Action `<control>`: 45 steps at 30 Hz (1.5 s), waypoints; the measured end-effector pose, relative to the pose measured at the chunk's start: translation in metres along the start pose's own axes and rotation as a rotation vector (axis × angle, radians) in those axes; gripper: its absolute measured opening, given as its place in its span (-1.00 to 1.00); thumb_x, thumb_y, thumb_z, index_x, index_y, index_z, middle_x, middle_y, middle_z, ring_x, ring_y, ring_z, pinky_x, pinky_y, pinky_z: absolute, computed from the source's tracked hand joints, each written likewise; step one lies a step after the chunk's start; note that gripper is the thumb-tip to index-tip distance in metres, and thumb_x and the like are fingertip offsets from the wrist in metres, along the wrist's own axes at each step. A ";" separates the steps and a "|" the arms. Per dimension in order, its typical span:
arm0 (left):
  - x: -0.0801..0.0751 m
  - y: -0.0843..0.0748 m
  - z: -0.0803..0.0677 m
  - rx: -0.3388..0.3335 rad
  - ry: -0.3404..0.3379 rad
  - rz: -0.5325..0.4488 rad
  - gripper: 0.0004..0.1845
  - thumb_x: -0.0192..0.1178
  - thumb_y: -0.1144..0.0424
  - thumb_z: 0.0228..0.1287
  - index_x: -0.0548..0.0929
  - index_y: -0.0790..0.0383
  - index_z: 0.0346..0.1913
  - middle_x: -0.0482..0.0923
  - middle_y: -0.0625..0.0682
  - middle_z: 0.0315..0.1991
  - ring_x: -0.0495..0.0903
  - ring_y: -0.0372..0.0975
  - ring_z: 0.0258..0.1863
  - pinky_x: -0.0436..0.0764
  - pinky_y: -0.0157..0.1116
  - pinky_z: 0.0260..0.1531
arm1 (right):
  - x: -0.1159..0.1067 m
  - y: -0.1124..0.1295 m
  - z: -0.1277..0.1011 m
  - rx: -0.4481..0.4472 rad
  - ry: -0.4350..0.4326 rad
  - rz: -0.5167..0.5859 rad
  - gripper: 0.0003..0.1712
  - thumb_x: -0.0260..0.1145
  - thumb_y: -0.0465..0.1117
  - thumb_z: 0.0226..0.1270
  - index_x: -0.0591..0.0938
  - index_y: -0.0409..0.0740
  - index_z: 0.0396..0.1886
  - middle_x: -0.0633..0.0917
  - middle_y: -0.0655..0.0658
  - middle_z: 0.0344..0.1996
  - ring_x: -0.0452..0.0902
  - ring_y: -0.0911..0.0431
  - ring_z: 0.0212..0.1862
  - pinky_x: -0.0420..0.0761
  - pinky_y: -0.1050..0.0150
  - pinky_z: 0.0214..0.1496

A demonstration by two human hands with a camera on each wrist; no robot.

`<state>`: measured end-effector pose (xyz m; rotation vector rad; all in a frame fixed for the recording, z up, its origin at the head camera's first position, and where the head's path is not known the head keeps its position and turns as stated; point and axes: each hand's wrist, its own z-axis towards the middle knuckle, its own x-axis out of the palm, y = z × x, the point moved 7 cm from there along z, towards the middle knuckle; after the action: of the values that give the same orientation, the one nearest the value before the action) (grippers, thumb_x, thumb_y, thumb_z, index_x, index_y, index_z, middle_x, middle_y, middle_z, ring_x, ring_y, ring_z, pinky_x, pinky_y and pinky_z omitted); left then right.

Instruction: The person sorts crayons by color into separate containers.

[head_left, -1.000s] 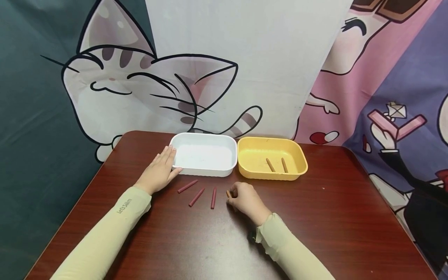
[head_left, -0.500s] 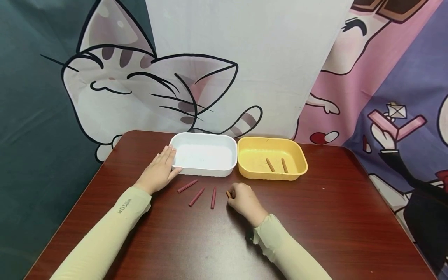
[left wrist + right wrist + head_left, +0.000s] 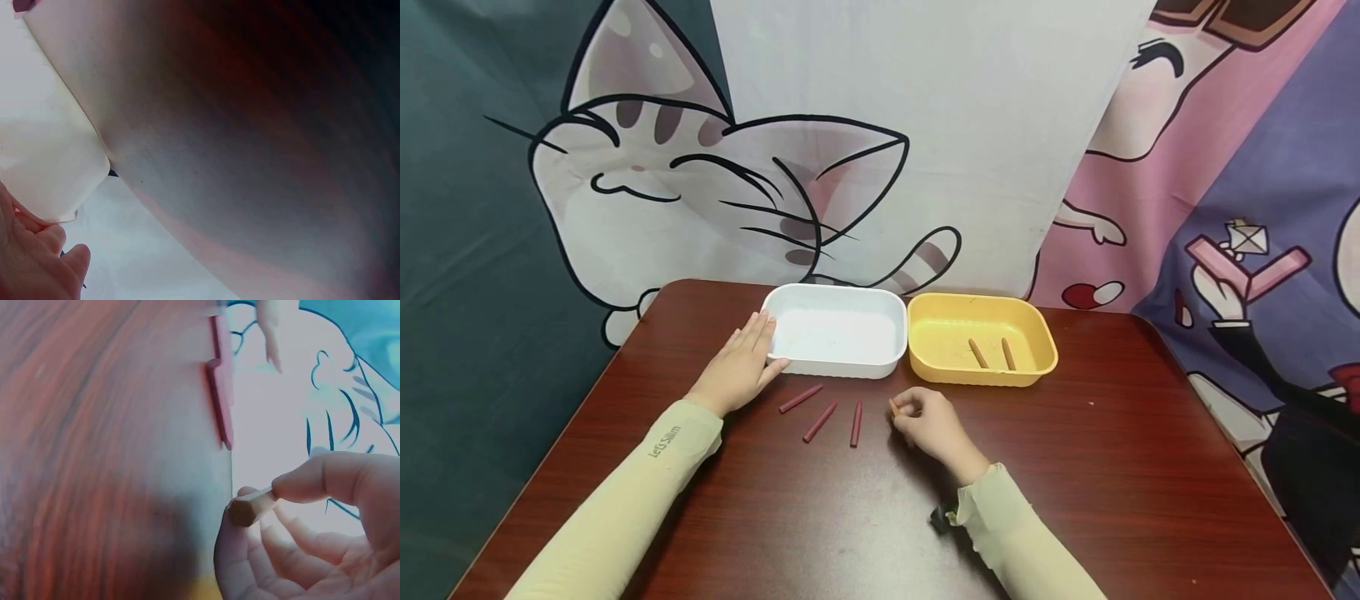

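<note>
The short brown hexagonal stick (image 3: 892,407) was pinched by the right hand (image 3: 928,423), just above the dark red wooden surface (image 3: 1112,467). It was held a little to the right of the three dark red sticks (image 3: 822,412) lying loose there. In the right wrist view the thumb and the fingers (image 3: 331,478) were clamped on one end of this stick (image 3: 251,507), and most of its length was hidden inside the curled hand.

To do this step well, I judge that the hold should stay firm but light, because only a short end is gripped and a six-sided stick may turn or slip between the fingertips. The hand should lift it clear of the surface before moving to the side, so that it does not knock the red sticks. The yellow rectangular plastic tray (image 3: 1033,333), on the far right side, already held two brown sticks (image 3: 992,353) of the same colour, so the stick probably belongs there. A low release over the tray floor would keep it from bouncing.

The left hand (image 3: 741,367) lay flat with straight fingers, touching the left near corner of the white rectangular plastic tray (image 3: 820,367), and it gripped nothing.

The only writing I could read was "Let's Slim" (image 3: 665,440), printed on the pale yellow-green sleeve of the left forearm. The trays and sticks showed no label.
</note>
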<state>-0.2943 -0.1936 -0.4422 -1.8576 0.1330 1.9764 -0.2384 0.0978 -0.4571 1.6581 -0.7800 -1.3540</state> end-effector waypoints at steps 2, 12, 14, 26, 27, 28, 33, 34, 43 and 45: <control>0.000 0.000 0.000 -0.001 0.002 -0.003 -0.16 0.01 -0.06 0.57 0.02 0.54 0.55 -0.12 0.38 0.60 -0.14 0.15 0.60 0.01 0.15 0.50 | -0.002 -0.002 0.000 0.017 0.010 0.081 -0.79 0.29 -0.50 0.26 0.66 -0.44 -0.11 0.73 -0.20 -0.39 0.55 0.16 -0.57 0.58 0.34 -0.53; 0.000 0.001 0.000 0.004 -0.005 0.009 -0.16 0.00 -0.06 0.57 0.02 0.54 0.55 -0.12 0.38 0.59 -0.13 0.16 0.59 0.02 0.15 0.50 | -0.013 0.005 0.000 -0.003 0.060 0.337 -0.61 0.17 -0.51 0.25 0.56 -0.57 0.08 0.70 -0.47 -0.12 0.67 0.12 -0.33 0.72 0.29 -0.31; 0.001 0.001 0.000 0.004 -0.004 0.007 -0.16 0.01 -0.06 0.57 0.02 0.54 0.55 -0.12 0.38 0.59 -0.14 0.16 0.59 0.02 0.16 0.50 | -0.016 0.007 0.000 -0.006 0.060 0.362 -0.61 0.17 -0.51 0.27 0.54 -0.59 0.10 0.69 -0.48 -0.11 0.67 0.12 -0.31 0.71 0.31 -0.32; 0.003 0.001 0.001 0.004 -0.007 0.000 -0.16 0.02 -0.06 0.57 0.02 0.54 0.55 -0.10 0.38 0.59 -0.13 0.16 0.59 0.03 0.15 0.50 | -0.056 0.017 0.011 -0.030 -0.003 0.451 -0.58 0.17 -0.48 0.35 0.49 -0.57 0.18 0.70 -0.31 -0.16 0.73 0.07 -0.27 0.76 0.23 -0.20; 0.003 0.001 0.001 0.005 -0.007 -0.001 -0.16 0.02 -0.06 0.57 0.02 0.54 0.55 -0.10 0.38 0.59 -0.13 0.16 0.59 0.03 0.15 0.50 | -0.060 0.018 0.012 -0.032 -0.010 0.452 -0.58 0.17 -0.48 0.36 0.49 -0.57 0.19 0.70 -0.27 -0.18 0.73 0.07 -0.28 0.76 0.23 -0.21; 0.004 0.001 0.001 0.005 -0.007 0.000 -0.16 0.02 -0.06 0.57 0.02 0.54 0.55 -0.10 0.38 0.59 -0.13 0.16 0.59 0.03 0.15 0.50 | -0.064 0.019 0.014 -0.034 -0.019 0.453 -0.58 0.16 -0.48 0.36 0.49 -0.57 0.19 0.70 -0.24 -0.19 0.72 0.08 -0.29 0.76 0.23 -0.20; 0.005 0.003 0.001 0.006 -0.008 0.000 -0.16 0.01 -0.06 0.57 0.03 0.55 0.54 -0.10 0.38 0.59 -0.14 0.16 0.59 0.03 0.16 0.50 | -0.082 0.021 0.025 -0.035 -0.068 0.397 -0.59 0.19 -0.44 0.37 0.52 -0.52 0.19 0.70 -0.25 -0.16 0.72 0.12 -0.26 0.74 0.26 -0.15; 0.006 0.003 0.001 0.005 -0.009 0.001 -0.16 0.01 -0.06 0.57 0.03 0.55 0.54 -0.10 0.38 0.59 -0.14 0.15 0.60 0.03 0.16 0.50 | -0.085 0.020 0.028 -0.031 -0.080 0.380 -0.59 0.20 -0.42 0.37 0.53 -0.50 0.18 0.69 -0.25 -0.15 0.73 0.12 -0.24 0.74 0.26 -0.14; 0.004 0.003 0.001 0.006 -0.014 0.006 -0.16 0.02 -0.06 0.57 0.03 0.53 0.55 -0.10 0.37 0.60 -0.13 0.15 0.60 0.04 0.15 0.50 | -0.100 0.011 0.045 0.016 -0.141 0.343 -0.58 0.21 -0.40 0.37 0.53 -0.50 0.19 0.67 -0.36 -0.12 0.70 0.15 -0.30 0.75 0.27 -0.17; 0.004 0.003 0.001 0.005 -0.013 0.005 -0.16 0.01 -0.07 0.57 0.03 0.53 0.55 -0.10 0.36 0.60 -0.14 0.14 0.60 0.03 0.15 0.50 | -0.101 0.010 0.049 0.013 -0.149 0.341 -0.59 0.21 -0.41 0.38 0.53 -0.51 0.18 0.66 -0.34 -0.14 0.69 0.16 -0.32 0.75 0.27 -0.19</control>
<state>-0.2965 -0.1951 -0.4462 -1.8422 0.1388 1.9890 -0.3079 0.1699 -0.4054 1.3678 -1.1049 -1.2379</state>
